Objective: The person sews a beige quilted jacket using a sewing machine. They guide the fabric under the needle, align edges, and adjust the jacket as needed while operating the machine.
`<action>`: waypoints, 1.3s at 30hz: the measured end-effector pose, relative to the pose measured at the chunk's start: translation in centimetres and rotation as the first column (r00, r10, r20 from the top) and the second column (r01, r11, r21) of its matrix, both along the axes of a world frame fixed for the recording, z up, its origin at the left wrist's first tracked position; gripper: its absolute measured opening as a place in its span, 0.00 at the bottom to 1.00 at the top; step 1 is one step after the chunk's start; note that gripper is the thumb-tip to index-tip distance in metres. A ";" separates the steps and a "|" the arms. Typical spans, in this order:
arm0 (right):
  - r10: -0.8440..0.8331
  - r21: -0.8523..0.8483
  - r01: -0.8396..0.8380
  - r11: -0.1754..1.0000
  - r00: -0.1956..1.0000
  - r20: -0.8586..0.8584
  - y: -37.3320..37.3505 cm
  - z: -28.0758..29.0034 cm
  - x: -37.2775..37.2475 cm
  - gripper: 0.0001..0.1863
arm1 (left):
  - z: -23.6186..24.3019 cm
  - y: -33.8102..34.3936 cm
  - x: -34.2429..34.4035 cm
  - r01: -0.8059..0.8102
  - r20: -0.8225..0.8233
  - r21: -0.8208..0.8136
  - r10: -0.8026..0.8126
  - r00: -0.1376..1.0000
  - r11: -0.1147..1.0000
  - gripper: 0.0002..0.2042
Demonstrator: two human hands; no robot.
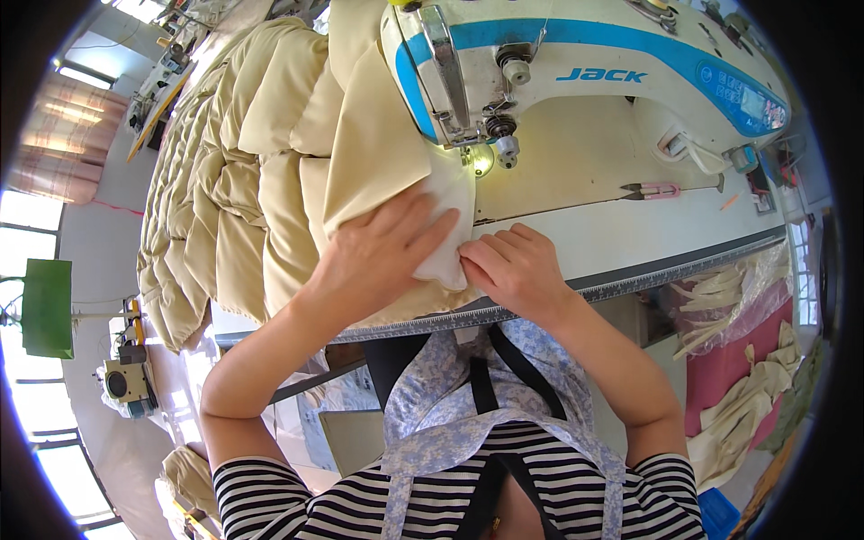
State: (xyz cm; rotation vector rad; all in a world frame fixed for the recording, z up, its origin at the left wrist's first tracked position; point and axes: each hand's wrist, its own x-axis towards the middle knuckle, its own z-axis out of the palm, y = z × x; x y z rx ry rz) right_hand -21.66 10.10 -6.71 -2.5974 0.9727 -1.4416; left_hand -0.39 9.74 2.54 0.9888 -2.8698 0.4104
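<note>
"Where's the white fabric (456,185)?"

"On the bench (612,245), its upper end by the lit needle area of the industrial sewing machine (576,49), beside the beige quilted garment (281,166)."

"And each grip?"

"The left hand (382,247) lies over the cloth, thumb spread from its fingers. The right hand (515,267) pinches the white fabric's edge."

"Other tools?"

"Pink-handled snips (661,191), well right of the needle area."

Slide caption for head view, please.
Left hand lies across white fabric that the right hand pinches, at a sewing machine.
</note>
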 end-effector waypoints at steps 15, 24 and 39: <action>0.145 0.076 -0.126 0.989 0.921 -0.362 1.7 -0.3 0.2 0.18 | -0.9 -5.3 -1.2 -0.216 -0.482 0.652 0.617 0.622 0.727 0.12; 0.276 0.066 -0.268 0.961 0.944 -0.178 0.2 0.0 -4.7 0.07 | 0.1 -5.5 -1.9 -0.201 -0.406 0.709 0.624 0.667 0.676 0.11; -0.016 0.001 0.017 1.000 0.983 -0.183 -2.4 0.0 -2.1 0.09 | -3.1 -1.0 -2.8 -0.143 -0.338 0.336 0.261 0.904 0.931 0.32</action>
